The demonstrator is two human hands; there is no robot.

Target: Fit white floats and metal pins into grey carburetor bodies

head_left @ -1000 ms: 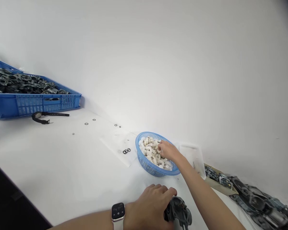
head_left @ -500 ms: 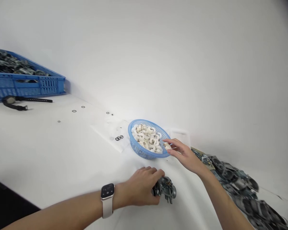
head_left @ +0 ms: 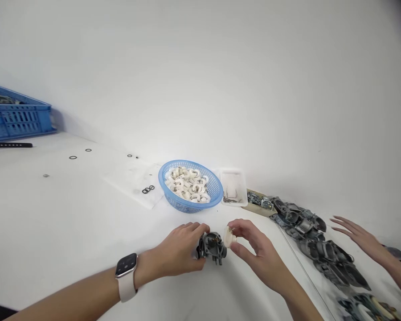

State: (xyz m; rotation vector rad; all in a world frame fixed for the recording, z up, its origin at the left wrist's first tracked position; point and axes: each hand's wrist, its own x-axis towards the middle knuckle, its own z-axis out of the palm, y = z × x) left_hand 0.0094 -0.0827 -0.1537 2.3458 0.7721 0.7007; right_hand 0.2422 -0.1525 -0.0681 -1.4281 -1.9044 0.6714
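My left hand [head_left: 185, 249], with a watch on its wrist, grips a grey metal carburetor body [head_left: 214, 247] low over the white table. Its open bowl side faces up. Between the thumb and fingers of my right hand [head_left: 254, 249] is a white carburetor float [head_left: 229, 237], held just right of the carburetor body. Whether the two parts touch I cannot tell. Beyond both hands stands a round blue basket [head_left: 190, 208] holding many white floats [head_left: 187, 185].
Right of the basket sits a white tray [head_left: 234, 174] with thin metal pins. More carburetor bodies [head_left: 314, 236] lie in a row at the right, where another person's hand [head_left: 361, 238] reaches. Black rubber rings [head_left: 148, 189] lie left of the basket. A blue crate [head_left: 23, 120] stands far left.
My right hand has moved from the basket's rim toward the carburetor body, bringing a white float. The view has shifted right, and another person's hand now shows. My left hand keeps its grip.
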